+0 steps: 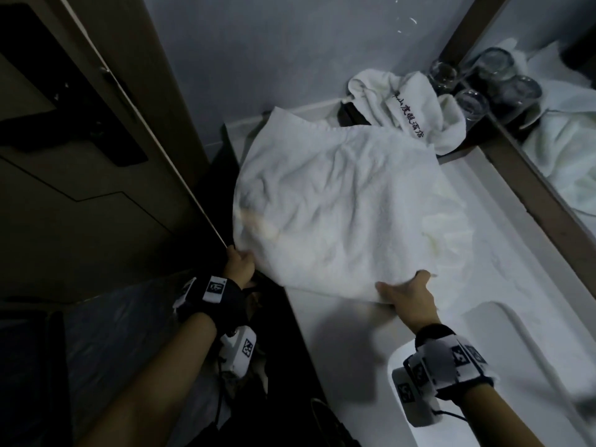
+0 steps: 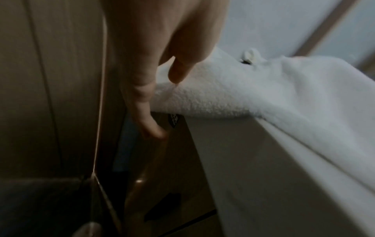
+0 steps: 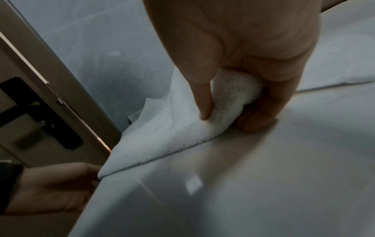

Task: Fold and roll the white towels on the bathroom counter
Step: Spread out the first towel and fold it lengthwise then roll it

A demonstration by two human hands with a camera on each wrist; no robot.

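- On the white counter [image 1: 338, 343]: a white towel [image 1: 338, 204], spread wide and creased, near edge lifted slightly, left side hanging past the counter's left edge.
- At the towel's near-left corner: left hand [image 1: 240, 264], off the counter's edge beside the door [image 1: 80, 156]; thumb [image 2: 178, 70] pressed on top of the terry, other fingers [image 2: 142, 102] curled underneath, pinching the corner.
- At the towel's near-right corner: right hand [image 1: 408, 296], gripping a bunched fold of the cloth; in the right wrist view, thumb [image 3: 202, 99] on one side, curled fingers [image 3: 261, 112] on the other, knuckles touching the counter [image 3: 243, 176].
- Behind the spread towel, toward the far corner: a second towel [image 1: 412, 104], crumpled in a heap, dark embroidered characters along one fold, too small to read.
- Just right of that heap, against the mirror [image 1: 554, 130]: drinking glasses [image 1: 471, 104], clear, standing together; exact count hard to tell among the reflections.
- Near the right wrist: the curved rim of a sink [image 1: 503, 317] set into the counter.
- On both wrists: black straps carrying white camera units.
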